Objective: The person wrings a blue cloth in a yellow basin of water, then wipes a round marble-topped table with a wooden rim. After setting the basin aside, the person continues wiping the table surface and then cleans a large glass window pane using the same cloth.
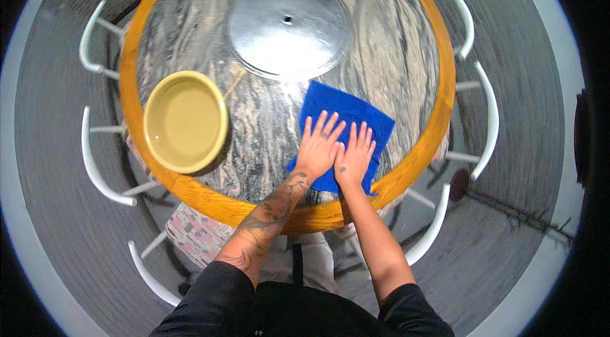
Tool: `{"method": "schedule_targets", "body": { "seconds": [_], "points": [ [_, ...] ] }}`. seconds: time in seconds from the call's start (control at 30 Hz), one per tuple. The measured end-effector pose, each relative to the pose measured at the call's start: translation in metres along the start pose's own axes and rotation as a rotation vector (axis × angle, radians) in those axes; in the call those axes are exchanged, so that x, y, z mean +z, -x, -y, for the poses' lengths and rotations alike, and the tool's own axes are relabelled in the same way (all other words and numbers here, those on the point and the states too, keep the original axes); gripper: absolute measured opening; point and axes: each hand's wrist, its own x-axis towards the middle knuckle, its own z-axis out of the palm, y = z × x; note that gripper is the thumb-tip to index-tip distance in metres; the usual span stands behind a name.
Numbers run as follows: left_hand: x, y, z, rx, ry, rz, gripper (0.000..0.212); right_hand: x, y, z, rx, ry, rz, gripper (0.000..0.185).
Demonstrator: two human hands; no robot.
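Note:
Both palms lie flat on a blue cloth (348,98) spread over the marbled tabletop (257,146). My left hand (320,148) presses on the cloth's left side with its fingers spread, a ring or ring-like mark on one of them. Close beside it, my right hand (355,158) rests with fingers slightly apart, the two thumbs almost touching. Under the hands part of the cloth is hidden, and its near edge reaches the table's wooden rim (305,220). To the left of the hands stands a round yellow basin (186,120); whether it holds water is hard to tell.
Beyond the cloth sits a shiny round metal disc (290,32) with a small dark square at its centre. White curved chair frames (491,122) surround the round table. A chair seat with a flag-print cover (200,234) shows at the near left, above the grey floor (519,98).

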Motion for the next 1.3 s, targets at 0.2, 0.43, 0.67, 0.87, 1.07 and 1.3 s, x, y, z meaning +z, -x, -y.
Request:
{"method": "schedule_targets", "body": {
  "seconds": [0.2,0.43,0.67,0.87,1.07,1.3],
  "points": [
    [-0.074,0.042,0.016,-0.207,0.630,-0.083,0.041,-0.042,0.002,0.036,-0.051,-0.264,-0.055,0.052],
    [-0.139,0.186,0.051,-0.651,0.781,-0.590,0.020,0.014,0.000,0.184,0.375,-1.275,0.814,0.079],
    [-0.266,0.205,0.202,-0.711,0.469,-0.914,0.057,0.050,0.002,0.281,0.319,-1.469,0.632,0.074],
    [-0.251,0.192,0.337,-0.616,1.432,-0.606,0.059,0.065,0.003,0.302,0.507,-1.664,0.498,0.045],
    [-0.231,0.183,0.327,-0.804,1.713,-0.437,0.046,0.064,0.007,0.305,0.657,-1.937,0.466,0.060],
    [-0.249,0.174,0.277,-0.755,1.869,-0.430,0.048,0.029,0.024,0.280,0.726,-2.029,0.445,0.067]
  ]
}}
